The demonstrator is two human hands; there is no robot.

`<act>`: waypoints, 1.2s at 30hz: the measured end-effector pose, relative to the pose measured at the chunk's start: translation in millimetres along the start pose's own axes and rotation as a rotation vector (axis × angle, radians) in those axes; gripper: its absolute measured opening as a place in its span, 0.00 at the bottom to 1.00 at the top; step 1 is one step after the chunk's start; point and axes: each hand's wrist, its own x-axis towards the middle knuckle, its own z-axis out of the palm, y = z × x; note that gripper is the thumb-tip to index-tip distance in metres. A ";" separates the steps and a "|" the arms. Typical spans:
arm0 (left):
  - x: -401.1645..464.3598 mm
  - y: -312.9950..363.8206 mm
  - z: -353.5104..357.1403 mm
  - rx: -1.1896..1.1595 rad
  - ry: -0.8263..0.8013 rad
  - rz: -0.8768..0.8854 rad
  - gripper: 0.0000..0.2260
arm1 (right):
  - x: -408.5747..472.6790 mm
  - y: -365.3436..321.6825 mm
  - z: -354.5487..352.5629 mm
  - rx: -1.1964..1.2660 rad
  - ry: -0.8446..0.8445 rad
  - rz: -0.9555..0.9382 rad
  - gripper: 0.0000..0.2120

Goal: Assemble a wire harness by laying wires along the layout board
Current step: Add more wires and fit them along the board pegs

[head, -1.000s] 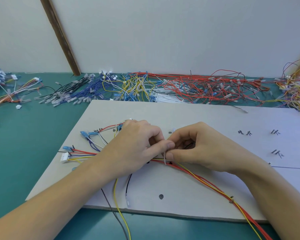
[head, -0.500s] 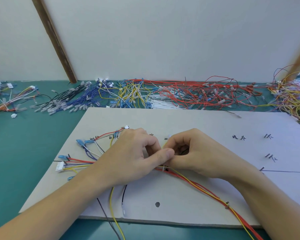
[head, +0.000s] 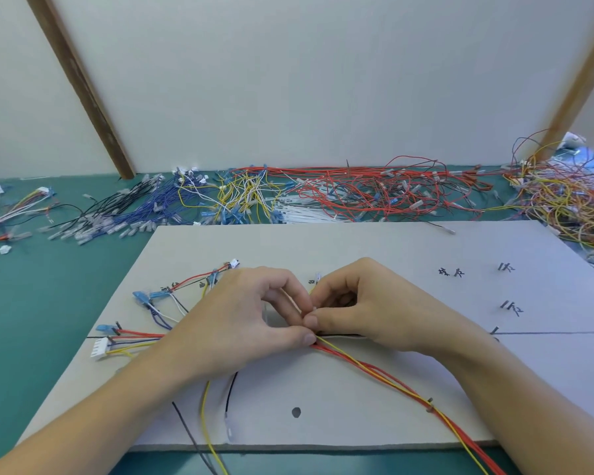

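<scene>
Both hands meet at the middle of the layout board (head: 374, 245), fingertips touching. The left hand (head: 240, 320) and the right hand (head: 367, 303) each hold a narrow grip, thumb against curled fingers, pinching the wire bundle (head: 384, 373) at one shared spot; what exactly sits between the fingertips is hidden.

From the grip the bundle's long axis runs two ways. Red and yellow wires trail toward the board's near right corner, passing under the right forearm, so the right hand is nearer that run. The other ends fan toward the board's left edge, nearer the left hand, ending in one white connector (head: 100, 347) and several blue terminals (head: 139, 298).

Two loose wires, one yellow (head: 204, 416) and one black (head: 230, 392), hang toward the board's near edge.

The board lies on a green desk (head: 31, 303). Along the desk's far edge lie piles of spare wires (head: 357, 193), too tangled to count.
</scene>
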 end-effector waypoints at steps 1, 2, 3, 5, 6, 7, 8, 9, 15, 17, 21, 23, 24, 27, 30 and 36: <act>-0.3 0.5 -0.1 -0.002 0.003 -0.002 0.13 | -0.1 0.0 -0.3 -0.001 -0.002 -0.002 0.02; -0.7 0.5 -0.6 -0.001 0.005 -0.002 0.12 | -0.2 0.0 -0.5 0.002 -0.006 -0.001 0.03; -0.6 2.0 -1.3 -0.002 0.002 -0.005 0.12 | -0.9 0.0 -1.6 0.005 -0.009 0.000 0.03; -0.7 4.2 -3.6 -0.001 -0.021 -0.034 0.12 | -1.3 0.9 -2.5 0.019 -0.021 0.008 0.03; -1.0 5.5 -4.2 -0.002 -0.033 -0.052 0.13 | -1.8 0.8 -3.3 0.021 -0.026 0.011 0.04; -2.3 6.5 -4.3 -0.004 -0.037 -0.064 0.14 | -2.0 0.7 -4.0 0.022 -0.029 0.012 0.04; -4.0 7.0 -3.6 -0.001 -0.029 -0.064 0.13 | -2.4 0.4 -4.4 0.022 -0.033 0.012 0.04; -6.2 6.8 -1.9 0.011 0.000 -0.049 0.12 | -2.6 0.0 -4.6 0.021 -0.035 0.011 0.04; -19.5 0.7 15.0 0.148 0.271 0.116 0.12 | -3.4 -2.1 -2.9 -0.026 -0.019 -0.017 0.06; -21.2 -3.2 17.5 0.120 0.295 0.108 0.11 | -3.6 -2.5 -2.5 -0.031 -0.012 -0.016 0.06; -22.7 -6.4 17.7 0.052 0.282 0.124 0.10 | -2.8 -1.7 -0.9 -0.041 -0.014 -0.022 0.06; -22.5 -6.9 16.7 0.051 0.269 0.139 0.10 | -2.1 -0.5 -0.3 -0.018 -0.018 -0.025 0.06; -22.3 -7.4 15.9 0.051 0.266 0.142 0.11 | -1.9 0.3 0.0 0.011 -0.013 -0.016 0.05; -22.1 -9.2 14.1 0.031 0.260 0.138 0.13 | -0.6 3.8 -0.5 0.074 0.037 0.024 0.06; -22.7 -9.6 14.7 0.013 0.261 0.147 0.12 | -1.1 4.6 -1.4 0.080 0.033 0.026 0.04; -22.8 -9.1 14.2 0.014 0.267 0.152 0.10 | -1.6 2.8 -1.5 0.106 0.000 0.025 0.03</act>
